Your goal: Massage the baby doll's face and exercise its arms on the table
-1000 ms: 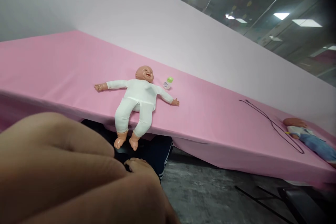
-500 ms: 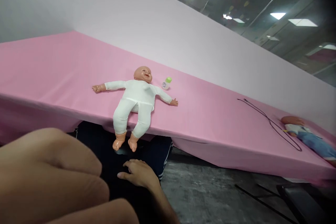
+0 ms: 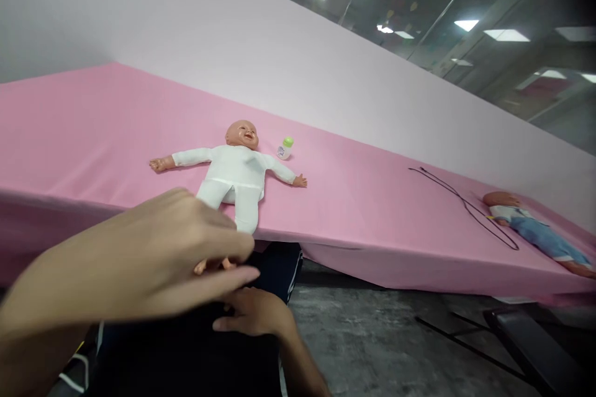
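The fingers (image 3: 233,247) of the left hand (image 3: 139,260) are extended and loosely spread, close to the camera, with nothing between them; their tips overlap the lower legs of the baby doll in white (image 3: 228,177) in this view, though whether they touch it cannot be told. The right hand (image 3: 254,313) lies lower, palm down on the person's dark trousers (image 3: 186,347), fingers relaxed and lightly curled, grasping nothing.

The pink-covered table (image 3: 363,211) crosses the whole view, tilted by the camera angle, its cloth hanging over the near edge. A pale partition wall (image 3: 279,56) rises directly behind it.

The baby doll in white lies on its back near the table's front edge, arms spread wide, head toward the wall, legs hanging over the edge with its bare feet partly hidden behind the left hand.

A second baby doll in blue clothing (image 3: 535,229) lies at the far right end of the table, well apart from the first. A thin black cord (image 3: 465,208) runs across the cloth just beside it. A small bottle with a green cap (image 3: 285,147) stands near the head of the doll in white, on its right in this view.
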Motion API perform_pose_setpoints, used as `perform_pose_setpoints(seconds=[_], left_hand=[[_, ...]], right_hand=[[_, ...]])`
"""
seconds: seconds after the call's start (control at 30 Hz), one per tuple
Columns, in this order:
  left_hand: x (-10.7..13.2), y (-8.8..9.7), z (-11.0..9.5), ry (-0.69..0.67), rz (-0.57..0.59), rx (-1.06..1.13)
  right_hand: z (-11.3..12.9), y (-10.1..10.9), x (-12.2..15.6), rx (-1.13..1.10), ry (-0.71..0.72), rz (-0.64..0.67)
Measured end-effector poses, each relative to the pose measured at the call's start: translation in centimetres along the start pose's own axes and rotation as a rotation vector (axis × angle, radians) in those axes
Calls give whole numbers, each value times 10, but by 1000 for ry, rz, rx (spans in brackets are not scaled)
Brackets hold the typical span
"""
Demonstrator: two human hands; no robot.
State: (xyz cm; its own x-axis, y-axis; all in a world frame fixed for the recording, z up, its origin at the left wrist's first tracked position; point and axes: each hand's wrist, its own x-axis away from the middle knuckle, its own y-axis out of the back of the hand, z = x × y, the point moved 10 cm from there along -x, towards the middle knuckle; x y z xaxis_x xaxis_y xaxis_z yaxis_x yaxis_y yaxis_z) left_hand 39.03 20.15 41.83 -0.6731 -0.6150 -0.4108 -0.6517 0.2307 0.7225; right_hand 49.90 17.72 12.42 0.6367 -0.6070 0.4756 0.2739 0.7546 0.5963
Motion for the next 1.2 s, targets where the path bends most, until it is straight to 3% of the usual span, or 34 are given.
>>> perform_pose_setpoints(seconds=[0.07,0.17,0.27,0.33,0.47,0.57,0.67,0.73,0.8,0.93,1.07,1.2], left_hand=[[-31,-11,22,35,73,-80],[-66,-6,77,249,-74,-194],[-93,-13,124,426,-113,-176],[-113,-23,147,473,-114,-126],[-151,-44,187,533,-201,189],[-184,-66,215,566,-275,495],[-219,-86,242,608,-373,675],[-238,-99,262,658,-452,815],[-254,-113,281,715,-509,943],[-273,-135,311,772,-568,1132],[-283,-149,323,745,-550,1253],[-284,-148,318,709,-511,1311]], right_hand=[[13,17,20,8,49,85],[34,60,50,-30,168,139],[39,117,66,-86,248,103],[34,159,65,-119,276,27],[9,255,43,-142,233,-313],[-24,331,30,-63,61,-770],[-51,384,29,94,-144,-1147],[-63,404,19,158,-186,-1231],[-72,418,5,195,-161,-1231],[-85,427,-24,244,-60,-1184],[-99,426,-44,226,22,-1149],[-107,431,-50,167,79,-1144]])
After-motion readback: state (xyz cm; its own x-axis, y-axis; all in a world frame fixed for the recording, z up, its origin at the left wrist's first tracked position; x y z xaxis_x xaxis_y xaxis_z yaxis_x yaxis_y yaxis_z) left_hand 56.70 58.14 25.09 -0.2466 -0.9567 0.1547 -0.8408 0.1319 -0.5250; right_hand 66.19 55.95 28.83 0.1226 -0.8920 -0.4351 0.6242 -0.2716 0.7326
